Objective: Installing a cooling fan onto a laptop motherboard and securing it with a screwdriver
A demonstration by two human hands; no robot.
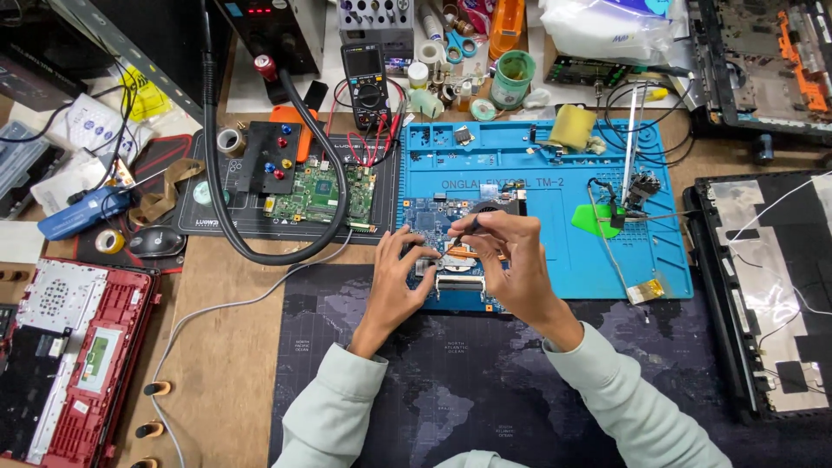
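1. Head view: a blue circuit board (pixel 431 217) lies at the lower left of a blue silicone work mat (pixel 555 251), its near edge overhanging onto a dark map-printed desk mat (pixel 468 381).
2. The right hand (pixel 511 260) is closed in a pinch on a thin dark tool (pixel 465 230), tip angled down onto the board. Whether it is a screwdriver or a probe cannot be told.
3. The left hand (pixel 400 273) grasps nothing; its fingers rest spread on the board's left part, pinning it.
4. Judgement on method: keep the left fingers pressing flat so the board cannot slide, hold the tool tip steady on its target, and apply light, straight pressure to avoid slipping onto nearby components.
5. A green circuit board (pixel 325 195) sits to the left on a black mat (pixel 260 221), with a black hose (pixel 260 251) looped around it.
6. A multimeter (pixel 367 82) stands behind, red leads trailing.
7. A red laptop base (pixel 74 347) lies at far left; a dark laptop shell (pixel 767 286) lies at far right.
8. The surface is a wooden bench (pixel 221 347), crowded at the rear with tape rolls, bottles and scissors.
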